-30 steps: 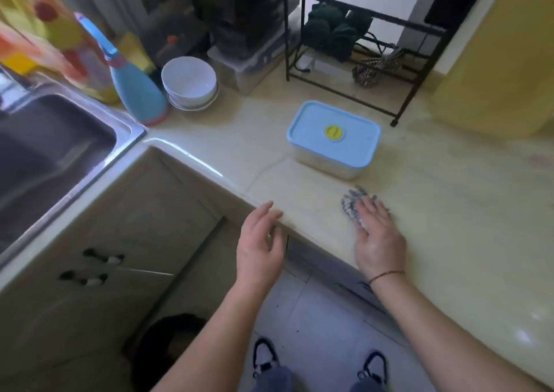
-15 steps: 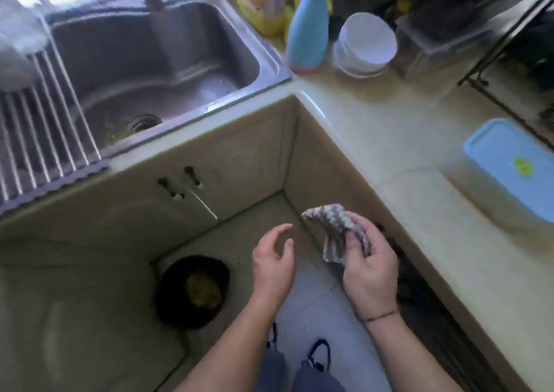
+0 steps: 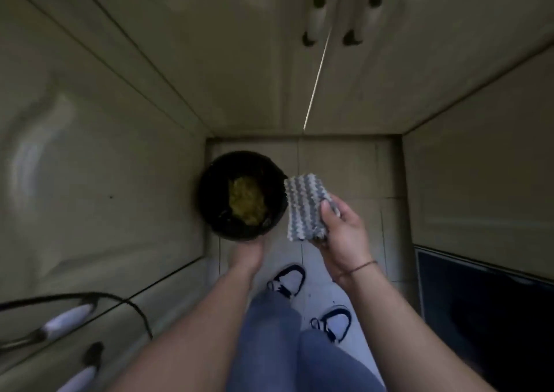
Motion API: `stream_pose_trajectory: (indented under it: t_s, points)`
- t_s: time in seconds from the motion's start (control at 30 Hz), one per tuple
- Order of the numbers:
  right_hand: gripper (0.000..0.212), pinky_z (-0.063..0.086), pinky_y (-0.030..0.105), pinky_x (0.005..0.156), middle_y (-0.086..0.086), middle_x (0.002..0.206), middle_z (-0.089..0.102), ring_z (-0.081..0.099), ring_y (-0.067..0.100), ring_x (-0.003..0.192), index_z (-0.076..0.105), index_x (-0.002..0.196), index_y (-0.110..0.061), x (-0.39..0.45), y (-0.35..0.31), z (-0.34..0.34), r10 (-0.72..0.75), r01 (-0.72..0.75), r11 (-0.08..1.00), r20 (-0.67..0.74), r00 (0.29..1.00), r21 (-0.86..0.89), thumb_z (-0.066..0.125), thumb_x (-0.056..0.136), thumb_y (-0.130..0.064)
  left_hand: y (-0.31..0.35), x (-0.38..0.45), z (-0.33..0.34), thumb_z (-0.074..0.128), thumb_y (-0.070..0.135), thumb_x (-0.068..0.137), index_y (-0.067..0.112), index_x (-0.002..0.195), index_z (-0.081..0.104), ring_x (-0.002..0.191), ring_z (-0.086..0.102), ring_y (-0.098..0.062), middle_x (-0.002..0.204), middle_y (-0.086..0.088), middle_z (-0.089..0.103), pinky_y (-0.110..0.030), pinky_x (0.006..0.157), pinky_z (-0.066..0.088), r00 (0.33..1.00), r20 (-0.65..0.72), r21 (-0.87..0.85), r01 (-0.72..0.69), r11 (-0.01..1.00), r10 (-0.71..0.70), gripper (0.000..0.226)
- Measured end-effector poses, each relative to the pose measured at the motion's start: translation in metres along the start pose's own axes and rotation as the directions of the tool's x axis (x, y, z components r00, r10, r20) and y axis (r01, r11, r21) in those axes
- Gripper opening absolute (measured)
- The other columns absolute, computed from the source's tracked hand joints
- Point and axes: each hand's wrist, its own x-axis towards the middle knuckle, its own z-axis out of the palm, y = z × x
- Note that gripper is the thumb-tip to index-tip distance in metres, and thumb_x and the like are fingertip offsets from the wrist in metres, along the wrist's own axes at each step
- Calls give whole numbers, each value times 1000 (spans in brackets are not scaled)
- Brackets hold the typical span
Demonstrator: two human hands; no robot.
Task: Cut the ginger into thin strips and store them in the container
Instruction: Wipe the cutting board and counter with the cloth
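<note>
I look straight down at the floor between the cabinets. My right hand (image 3: 341, 232) is shut on a grey and white striped cloth (image 3: 304, 208), held flat just right of a black bin (image 3: 209, 188). The bin stands on the floor and holds yellowish scraps (image 3: 247, 201). My left hand (image 3: 247, 255) hangs at the bin's near rim, seen from behind the wrist with its fingers hidden. Neither ginger nor the blue-lidded container is in view.
Beige cabinet doors rise on the left, far side and right, with handles (image 3: 314, 17) at the top and at the lower left (image 3: 64, 321). A dark appliance front (image 3: 485, 316) is at the lower right. My two shoes (image 3: 287, 279) stand on the pale tiled floor.
My view has swung from the counter down to the floor. My right hand lifted the cloth off the counter and carried it beside the bin. My left hand has dropped to the bin's rim.
</note>
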Motion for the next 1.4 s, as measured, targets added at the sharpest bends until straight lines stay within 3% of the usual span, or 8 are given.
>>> stream_pose_trajectory:
  t_s: [0.13, 0.3, 0.57, 0.83, 0.93, 1.1, 1.23, 1.4]
  points:
    - [28, 61, 32, 71, 16, 115, 69, 69, 21, 90, 57, 131, -8, 39, 39, -6, 56, -55, 998, 14, 998, -18, 48, 104, -11, -17, 53, 7, 49, 42, 104, 15, 145, 47, 107, 65, -34, 126, -12, 62, -37, 105, 48, 965, 65, -380, 260, 888, -255, 49]
    - [33, 61, 31, 68, 18, 120, 68, 69, 21, 90, 55, 135, -4, 67, 61, -8, 77, -77, 996, 2, 997, -37, 49, 103, -11, -16, 87, 18, 48, 34, 106, 11, 144, 49, 87, 62, -21, 92, -5, 58, -34, 88, 56, 968, 2, -552, 210, 807, -251, 44]
    - [33, 61, 34, 73, 20, 124, 66, 68, 22, 91, 54, 135, -4, 78, 73, -5, 102, -102, 993, -7, 995, -58, 50, 103, -11, -14, 88, 22, 47, -9, 98, 9, 142, 51, 112, 64, -34, 133, -17, 58, -42, 90, 58, 951, -141, -792, 59, 608, -276, 48]
    - [30, 59, 39, 82, 18, 120, 68, 68, 24, 93, 58, 131, -7, 47, 44, -19, 95, -98, 992, -49, 994, -73, 52, 102, -10, -63, 82, 6, 60, 20, 74, 11, 138, 51, 103, 66, -34, 126, -13, 64, -56, 93, 56, 922, -364, -375, -12, 927, -135, 65]
    - [27, 57, 40, 87, 14, 113, 70, 69, 24, 94, 60, 127, -10, 10, 16, -32, 68, -73, 996, -95, 993, -50, 54, 101, -8, -46, 7, -2, 65, 8, 81, 2, 119, 59, 99, 67, -37, 111, -20, 69, -50, 90, 56, 924, -383, -123, -62, 990, 11, 39]
    - [29, 55, 49, 94, 13, 105, 75, 71, 28, 95, 67, 111, -12, -94, -53, -66, -14, 0, 994, -126, 992, -108, 71, 86, 1, -2, -129, -9, 66, 1, 86, 2, 114, 63, 102, 67, -38, 109, -21, 71, -45, 93, 54, 944, -231, 128, -210, 969, 236, 27]
    - [31, 55, 27, 77, 3, 88, 75, 67, 18, 82, 69, 97, -10, -202, -119, -102, -172, 121, 966, -219, 960, -228, 85, 72, -1, 44, -232, -7, 65, 3, 91, 1, 137, 53, 120, 60, -33, 128, -19, 65, -37, 105, 42, 961, -7, 226, -266, 937, 275, 48]
    - [45, 47, 12, 57, 2, 72, 72, 60, 4, 55, 66, 84, -18, -339, -164, -181, -484, 312, 862, -466, 740, -400, 96, 51, -23, 98, -325, 12, 75, 15, 82, 1, 124, 61, 97, 59, -30, 105, -15, 65, -40, 91, 46, 857, 221, 389, -516, 763, 466, 47]
